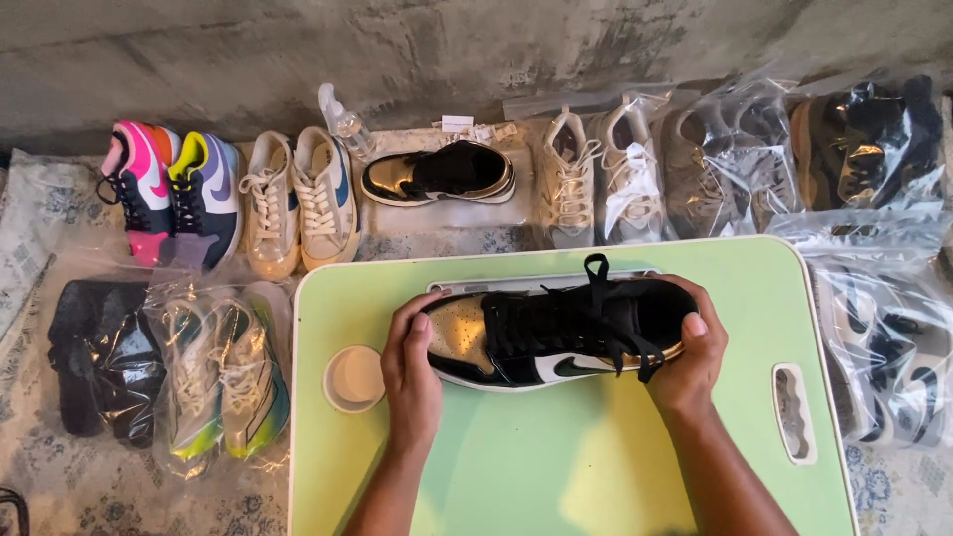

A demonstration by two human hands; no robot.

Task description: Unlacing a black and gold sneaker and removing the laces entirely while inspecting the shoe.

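At the lower left of the frame, dark shoes in a clear bag [99,357] lie beside a bagged pair with green and yellow soles [226,382]. Above them, in the upper left, stand a pink and purple pair of sneakers [174,194] and, just to their right, a cream pair with blue marks [301,199]. A small clear bottle [347,124] lies against the wall beside the cream pair.

The middle and lower part of the frame is filled by a light green lap table [596,467], with a round cup hollow [353,378] near its left edge and a handle slot [794,412] near its right edge. The left hand [410,372] grips the gold toe of a black and gold sneaker [556,333], thumb on top. The sneaker lies on its sole across the upper part of the table, toe pointing left, laces loose. The right hand [690,357] is closed around its heel.

Above the table, in the upper middle, the matching black and gold sneaker [437,174] rests on a clear bag, well apart from the held one. To its right stands a white pair [601,179], partly in a bag. Further right lie a bagged grey pair [725,169] and a bagged dark pair [864,144]. At the right edge, another bagged black and white pair [893,347] lies beside the table.
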